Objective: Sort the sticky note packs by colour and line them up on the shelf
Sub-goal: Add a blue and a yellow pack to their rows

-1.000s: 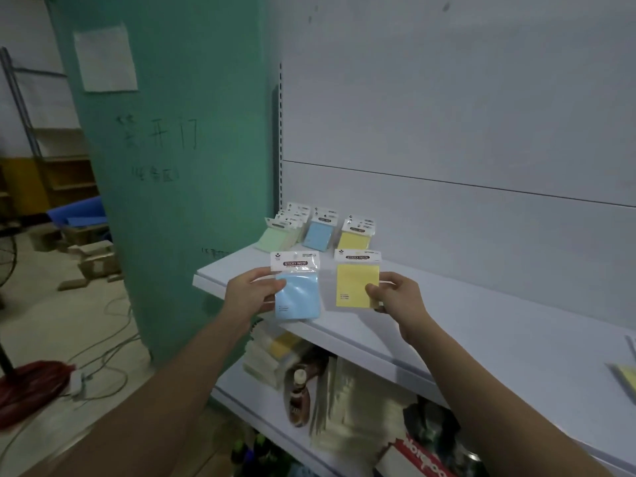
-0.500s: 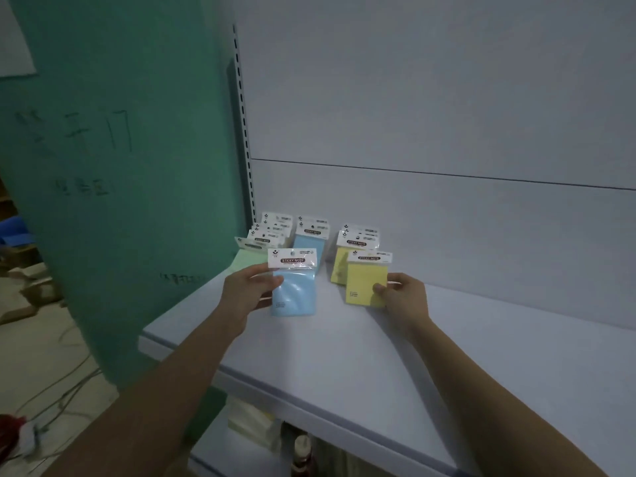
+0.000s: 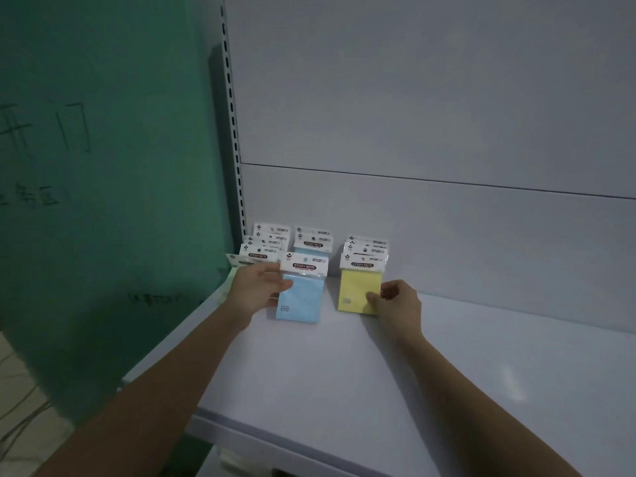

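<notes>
Blue pack (image 3: 300,292) pinched by left hand (image 3: 256,291) in front of blue row (image 3: 312,243) on shelf (image 3: 344,380), yellow pack (image 3: 358,292) pinched at its corner by right hand (image 3: 399,302) in front of yellow row (image 3: 365,247), green row (image 3: 256,244) left of blue row.

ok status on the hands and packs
Left hand holds blue pack at blue row. Right hand pinches yellow pack at yellow row. Nothing in the way.

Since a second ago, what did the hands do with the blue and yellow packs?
Both packs went forward and down from above the shelf's front edge. The left hand still grips the blue pack, now at the front of the blue row. The right hand still pinches the yellow pack, now in front of the yellow row. Neither was let go. The three rows stayed put.
</notes>
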